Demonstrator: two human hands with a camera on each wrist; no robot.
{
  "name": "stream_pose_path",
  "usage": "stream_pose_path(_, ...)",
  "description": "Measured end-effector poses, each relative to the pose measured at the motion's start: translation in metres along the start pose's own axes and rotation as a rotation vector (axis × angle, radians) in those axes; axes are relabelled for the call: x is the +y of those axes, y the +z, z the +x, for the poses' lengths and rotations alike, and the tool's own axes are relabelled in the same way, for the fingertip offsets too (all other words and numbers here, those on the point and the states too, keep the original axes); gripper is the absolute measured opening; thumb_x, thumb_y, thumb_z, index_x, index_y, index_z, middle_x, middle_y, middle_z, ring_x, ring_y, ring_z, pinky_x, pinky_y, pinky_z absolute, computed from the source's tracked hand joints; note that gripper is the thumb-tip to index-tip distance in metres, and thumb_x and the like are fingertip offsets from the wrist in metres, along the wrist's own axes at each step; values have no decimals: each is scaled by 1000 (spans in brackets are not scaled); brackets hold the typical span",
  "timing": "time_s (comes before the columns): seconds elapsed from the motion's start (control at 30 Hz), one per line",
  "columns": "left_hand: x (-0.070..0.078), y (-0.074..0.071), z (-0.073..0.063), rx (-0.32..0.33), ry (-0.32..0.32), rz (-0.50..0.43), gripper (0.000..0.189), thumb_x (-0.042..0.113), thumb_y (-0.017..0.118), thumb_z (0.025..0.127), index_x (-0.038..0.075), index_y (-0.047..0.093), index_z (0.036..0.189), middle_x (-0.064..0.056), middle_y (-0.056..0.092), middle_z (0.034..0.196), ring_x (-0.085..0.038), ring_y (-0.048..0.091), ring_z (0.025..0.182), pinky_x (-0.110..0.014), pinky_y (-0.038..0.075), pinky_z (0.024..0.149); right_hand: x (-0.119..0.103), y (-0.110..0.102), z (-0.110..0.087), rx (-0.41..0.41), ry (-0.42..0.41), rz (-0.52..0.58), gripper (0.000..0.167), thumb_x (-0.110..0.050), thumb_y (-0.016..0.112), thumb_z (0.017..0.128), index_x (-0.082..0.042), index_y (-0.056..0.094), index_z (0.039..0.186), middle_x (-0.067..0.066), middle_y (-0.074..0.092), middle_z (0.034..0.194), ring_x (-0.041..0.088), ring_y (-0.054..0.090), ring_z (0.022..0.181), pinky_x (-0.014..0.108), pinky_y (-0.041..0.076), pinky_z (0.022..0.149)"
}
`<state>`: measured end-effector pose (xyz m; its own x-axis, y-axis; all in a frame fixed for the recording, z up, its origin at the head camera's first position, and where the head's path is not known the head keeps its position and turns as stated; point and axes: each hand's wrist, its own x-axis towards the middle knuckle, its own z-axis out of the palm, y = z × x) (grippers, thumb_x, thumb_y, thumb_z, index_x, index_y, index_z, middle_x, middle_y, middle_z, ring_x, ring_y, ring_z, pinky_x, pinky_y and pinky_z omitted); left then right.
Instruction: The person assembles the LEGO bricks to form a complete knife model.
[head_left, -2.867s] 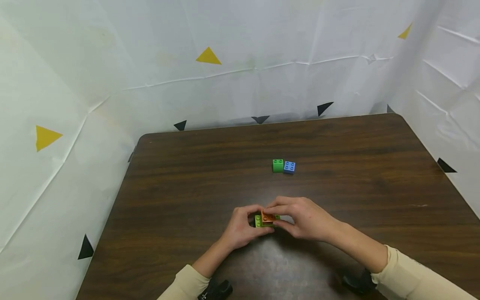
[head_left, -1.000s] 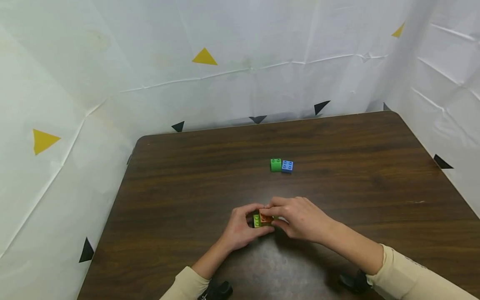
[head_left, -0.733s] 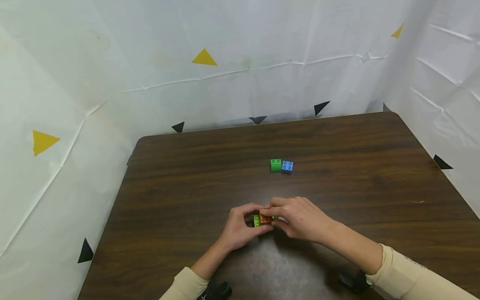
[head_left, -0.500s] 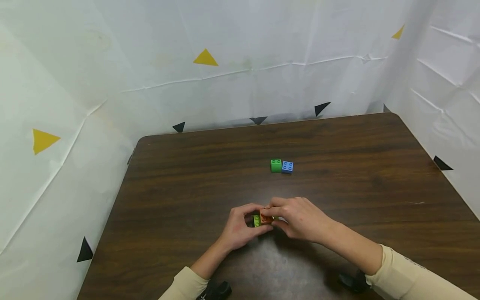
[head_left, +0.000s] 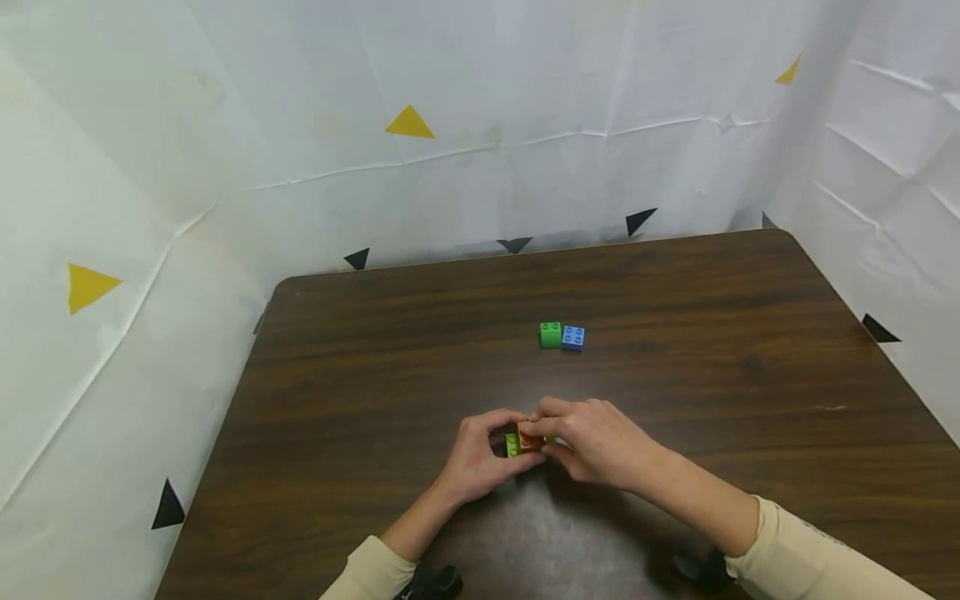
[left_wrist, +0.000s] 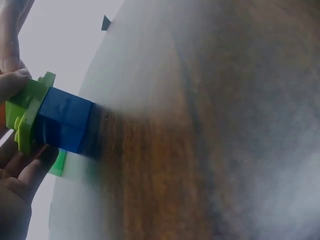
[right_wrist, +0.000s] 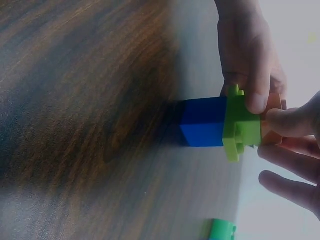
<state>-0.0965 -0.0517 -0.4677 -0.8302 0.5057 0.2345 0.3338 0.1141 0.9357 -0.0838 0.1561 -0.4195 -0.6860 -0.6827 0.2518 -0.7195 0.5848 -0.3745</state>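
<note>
In the head view my left hand (head_left: pixel 480 458) and right hand (head_left: pixel 600 437) meet at a small stack of toy building bricks near the table's middle. From the bottom up, the right wrist view shows a dark blue block (right_wrist: pixel 204 122), a wider lime plate (right_wrist: pixel 231 132), a lime brick (right_wrist: pixel 252 126) and an orange brick (right_wrist: pixel 270 137). The stack stands upright, the blue block on the tabletop. My left thumb and fingers grip the lime part from two sides. Thumb and fingers of my right hand pinch the orange brick and cover much of its top.
Beyond the hands, a green brick (head_left: pixel 551 336) and a light blue brick (head_left: pixel 573 337) stand side by side on the brown wooden table (head_left: pixel 375 358). White sheeting (head_left: pixel 450 183) with yellow and black triangles hangs behind and beside it. Black devices sit at both wrists.
Compared with the earliest frame, the orange brick hides more of the lime part in front, and my right fingers cover more of its top. Over the last second both hands stay almost still.
</note>
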Motion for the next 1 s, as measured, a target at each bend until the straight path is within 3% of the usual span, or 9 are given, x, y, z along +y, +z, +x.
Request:
stream_pose_path(0.2,0,0,0,-9,8,-10,37,5,83,78,4,69,112,-8,69,107,-27,66,97,-43,55,83,0,0,0,-10,17,17,35,-7,81,80,-12,75,114,-6,61,97,5,53,63,17,48,57)
stream_pose_path(0.33,0,0,0,-7,-21,-36,40,5,83,78,4,68,115,-7,69,110,-26,67,99,-40,55,85,-1,-1,-1,-9,27,32,35,-7,81,81,-12,74,115,-6,60,97,3,52,66,18,48,59)
stream_pose_path(0.47,0,1,0,0,-34,-56,40,3,83,77,4,68,115,-7,69,111,-24,67,99,-38,55,84,0,-1,-2,2,5,39,36,-6,80,81,-11,74,116,-5,61,99,4,58,72,19,51,63)
stream_pose_path(0.57,-1,2,0,8,-2,-58,39,1,83,77,2,69,113,-9,70,109,-24,67,99,-39,55,83,4,0,-2,14,-35,45,37,-6,81,81,-11,73,117,-4,62,102,7,63,81,21,53,69)
stream_pose_path(0.67,-3,2,-1,19,44,-52,37,-1,82,76,0,70,111,-12,71,107,-24,67,98,-41,56,80,11,1,-3,23,-67,104,37,-8,80,82,-11,72,118,-4,63,105,9,65,89,23,54,75)
stream_pose_path(0.77,-5,3,0,19,62,-46,35,0,82,77,0,70,110,-12,71,104,-22,68,94,-42,57,77,23,2,-3,23,-76,232,32,-14,77,86,-12,73,117,-6,65,107,10,65,94,27,55,78)
stream_pose_path(0.9,-3,3,0,23,56,-30,35,1,83,77,0,70,109,-10,70,102,-16,67,91,-43,57,75,44,-1,-4,60,12,370,22,-20,73,91,-14,74,112,-6,68,106,10,65,93,35,56,76)
stream_pose_path(1.0,-2,4,0,36,50,3,37,1,84,74,2,70,108,-7,71,101,-13,65,89,-45,57,73,64,-4,-5,137,134,305,19,-18,73,90,-12,75,108,-4,70,102,11,66,90,38,57,74)
